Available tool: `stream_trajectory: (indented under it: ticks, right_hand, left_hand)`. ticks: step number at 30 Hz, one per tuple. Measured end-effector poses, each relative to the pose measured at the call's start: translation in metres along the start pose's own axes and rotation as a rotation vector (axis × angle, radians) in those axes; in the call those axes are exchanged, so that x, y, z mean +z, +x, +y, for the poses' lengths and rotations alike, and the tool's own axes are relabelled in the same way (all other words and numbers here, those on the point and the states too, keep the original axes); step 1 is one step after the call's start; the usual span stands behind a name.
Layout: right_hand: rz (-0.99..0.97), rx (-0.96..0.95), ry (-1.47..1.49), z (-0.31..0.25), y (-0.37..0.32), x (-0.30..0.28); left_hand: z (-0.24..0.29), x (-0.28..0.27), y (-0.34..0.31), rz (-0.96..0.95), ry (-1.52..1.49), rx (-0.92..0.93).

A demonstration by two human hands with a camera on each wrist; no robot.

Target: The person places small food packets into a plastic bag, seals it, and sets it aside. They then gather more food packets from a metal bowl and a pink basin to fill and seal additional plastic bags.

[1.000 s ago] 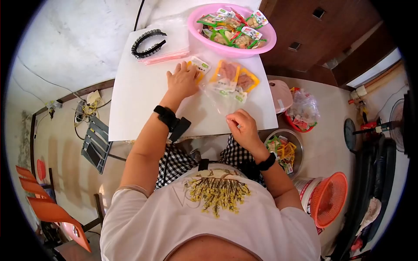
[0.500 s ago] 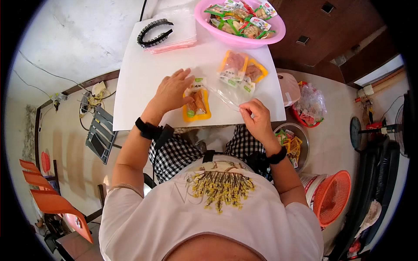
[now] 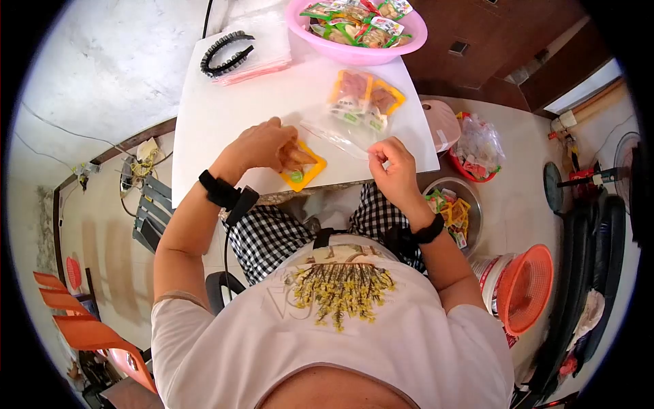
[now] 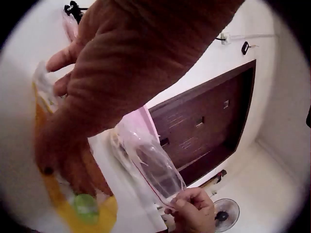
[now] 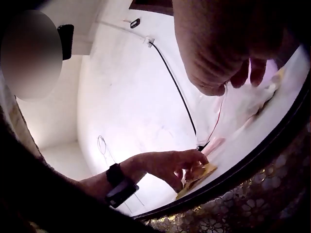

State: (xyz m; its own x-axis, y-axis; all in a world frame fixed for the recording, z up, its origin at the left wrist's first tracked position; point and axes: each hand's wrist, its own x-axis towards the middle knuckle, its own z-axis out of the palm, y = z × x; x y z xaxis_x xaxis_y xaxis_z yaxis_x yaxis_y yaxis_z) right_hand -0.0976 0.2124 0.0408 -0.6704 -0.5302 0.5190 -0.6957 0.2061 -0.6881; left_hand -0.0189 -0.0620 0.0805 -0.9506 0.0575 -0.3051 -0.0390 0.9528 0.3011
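Note:
At the table's near edge, my left hand bends its fingers over a yellow-edged food packet and grips it. The left wrist view shows the packet's green spot beside the fingertips; the hand hides much of the packet. To the right, my right hand pinches the mouth edge of a clear plastic bag. Two more yellow-edged packets lie in the bag's far end. In the left wrist view, the bag's red-lined edge runs up to the right hand.
A pink basin full of packets stands at the table's back. Left of it, a black headband lies on a stack of clear bags. On the floor at right are a metal bowl of packets and an orange basket.
The left hand drew a packet from beside the bag towards the near edge, then curled its fingers over it. The right hand keeps hold of the bag's edge.

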Motion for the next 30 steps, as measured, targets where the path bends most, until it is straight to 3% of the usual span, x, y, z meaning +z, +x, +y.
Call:
stream_trajectory:
  ticks: [2, 8, 11, 17, 20, 21, 25, 30]
  right_hand:
    - [0.011, -0.003, -0.015, -0.002, 0.001, 0.000]
    - [0.014, 0.005, 0.048, -0.006, 0.003, -0.001]
    - [0.015, 0.009, 0.057, -0.004, 0.002, 0.001]
    - [0.025, 0.012, 0.069, -0.006, 0.002, 0.000]
    - [0.030, 0.023, 0.078, -0.007, 0.001, 0.000]
    - [0.034, 0.019, 0.076, -0.007, 0.001, 0.000]
    - [0.041, 0.017, 0.075, -0.011, 0.002, -0.001]
    - [0.049, 0.017, 0.088, -0.008, 0.001, 0.000]
  left_hand:
    - [0.005, -0.002, -0.008, 0.105, 0.187, 0.050]
    - [-0.002, 0.008, -0.014, 0.168, 0.097, 0.126]
    - [-0.004, 0.006, -0.014, -0.038, 0.041, -0.052]
    - [-0.014, 0.005, -0.040, -0.139, -0.395, -0.078]
    - [-0.008, 0.026, -0.049, -0.149, -1.164, 0.023]
    - [-0.001, 0.025, -0.049, -0.150, -1.127, 0.045]
    - [0.039, 0.028, -0.039, -0.143, -1.666, -0.065]
    - [0.051, 0.027, -0.014, -0.168, -1.739, -0.008]
